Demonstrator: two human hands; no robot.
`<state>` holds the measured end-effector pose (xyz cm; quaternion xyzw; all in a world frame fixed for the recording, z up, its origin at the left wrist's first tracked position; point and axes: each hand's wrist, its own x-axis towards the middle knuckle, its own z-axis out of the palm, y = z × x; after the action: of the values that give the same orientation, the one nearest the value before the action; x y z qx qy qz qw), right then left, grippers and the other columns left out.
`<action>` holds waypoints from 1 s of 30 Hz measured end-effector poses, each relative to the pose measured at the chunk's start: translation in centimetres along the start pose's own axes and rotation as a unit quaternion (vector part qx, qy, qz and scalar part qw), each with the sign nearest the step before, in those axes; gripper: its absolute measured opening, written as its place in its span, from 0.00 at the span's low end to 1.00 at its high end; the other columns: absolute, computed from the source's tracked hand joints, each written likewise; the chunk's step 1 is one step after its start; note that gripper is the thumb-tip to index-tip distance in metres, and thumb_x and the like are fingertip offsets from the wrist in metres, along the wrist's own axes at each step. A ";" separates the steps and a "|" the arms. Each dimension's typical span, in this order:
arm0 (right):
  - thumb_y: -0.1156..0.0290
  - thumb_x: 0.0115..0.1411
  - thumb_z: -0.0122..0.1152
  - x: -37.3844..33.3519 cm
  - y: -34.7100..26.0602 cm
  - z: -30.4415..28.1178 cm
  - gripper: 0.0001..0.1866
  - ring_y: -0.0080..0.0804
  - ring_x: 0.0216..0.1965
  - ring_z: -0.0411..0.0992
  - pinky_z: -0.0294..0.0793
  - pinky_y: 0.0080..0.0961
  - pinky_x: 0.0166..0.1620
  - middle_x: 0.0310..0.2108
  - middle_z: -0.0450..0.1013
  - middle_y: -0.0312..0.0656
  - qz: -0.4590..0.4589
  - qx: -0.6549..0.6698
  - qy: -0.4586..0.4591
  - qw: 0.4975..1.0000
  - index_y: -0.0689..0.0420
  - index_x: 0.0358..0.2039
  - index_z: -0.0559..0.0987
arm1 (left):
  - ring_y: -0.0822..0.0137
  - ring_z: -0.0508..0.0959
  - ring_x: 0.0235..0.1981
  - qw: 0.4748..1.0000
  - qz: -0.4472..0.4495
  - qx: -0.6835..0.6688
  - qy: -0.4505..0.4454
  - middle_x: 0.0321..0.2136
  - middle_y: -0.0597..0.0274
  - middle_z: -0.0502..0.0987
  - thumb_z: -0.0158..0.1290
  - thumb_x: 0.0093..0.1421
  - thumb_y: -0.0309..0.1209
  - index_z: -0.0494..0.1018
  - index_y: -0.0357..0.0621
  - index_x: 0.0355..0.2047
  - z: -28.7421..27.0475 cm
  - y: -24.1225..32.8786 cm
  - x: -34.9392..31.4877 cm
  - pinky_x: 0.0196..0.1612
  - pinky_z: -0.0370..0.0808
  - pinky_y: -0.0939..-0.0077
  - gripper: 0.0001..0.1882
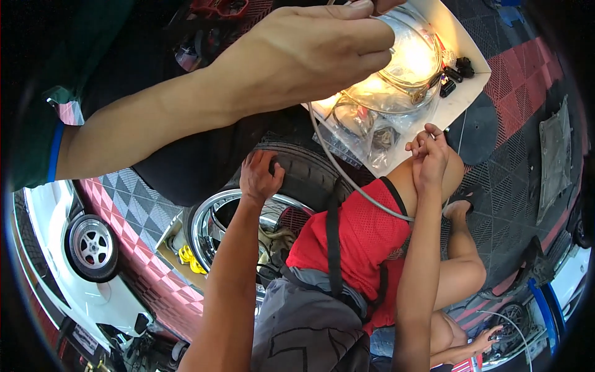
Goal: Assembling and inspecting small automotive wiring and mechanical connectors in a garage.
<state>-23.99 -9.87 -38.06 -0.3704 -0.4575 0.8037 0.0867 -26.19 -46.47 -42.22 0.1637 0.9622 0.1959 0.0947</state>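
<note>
My left hand (pixel 261 175) lies on the tread of a black tire (pixel 304 170), its fingers spread and holding nothing. Over my right knee, my right hand (pixel 429 155) has its fingers curled together; whatever they hold, if anything, is too small to make out. A grey hose (pixel 347 177) hangs from near a co-worker's hand (pixel 328 46) and bends across my red shorts (pixel 353 235). That co-worker's hand is closed, with its fingertips at the picture's upper edge. Below it, a white box (pixel 477 80) holds coiled hoses and clear plastic bags (pixel 384 139) under a bright light.
Small black fittings (pixel 455 74) lie in the box's corner. A chrome wheel rim (pixel 197 229) stands beside my left forearm, near a carton with a yellow item (pixel 191 259). White car (pixel 52 248) at left. Another person's hand (pixel 486 340) shows at lower right, near a wheel (pixel 514 322).
</note>
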 end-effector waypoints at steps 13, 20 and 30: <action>0.84 0.48 0.49 1.6 -1.0 -0.6 0.21 0.25 0.21 0.61 0.71 0.29 0.37 0.23 0.62 0.35 0.057 -0.036 -0.011 0.998 0.65 0.46 0.66 | 0.49 0.72 0.41 1.000 0.002 -0.012 0.000 0.35 0.51 0.74 0.52 0.51 0.31 0.75 0.43 0.38 -0.2 0.0 0.4 0.49 0.68 0.57 0.13; 0.84 0.50 0.49 1.8 -0.4 -0.5 0.19 0.25 0.22 0.63 0.73 0.28 0.37 0.24 0.62 0.35 0.061 -0.057 -0.012 0.996 0.66 0.45 0.67 | 0.51 0.75 0.41 1.000 -0.010 -0.009 0.010 0.35 0.55 0.75 0.53 0.49 0.33 0.76 0.44 0.35 -0.5 0.0 0.2 0.45 0.75 0.60 0.13; 0.80 0.57 0.55 1.8 0.1 0.2 0.15 0.27 0.24 0.70 0.77 0.25 0.38 0.28 0.70 0.40 0.049 -0.085 -0.035 0.995 0.66 0.46 0.69 | 0.48 0.75 0.41 0.992 -0.074 -0.100 0.019 0.35 0.53 0.76 0.54 0.50 0.33 0.77 0.43 0.35 0.0 0.1 0.1 0.47 0.72 0.55 0.12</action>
<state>-25.40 -9.21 -39.04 -0.3699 -0.5077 0.7781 -0.0010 -26.25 -46.38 -42.18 0.0784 0.9490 0.2864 0.1063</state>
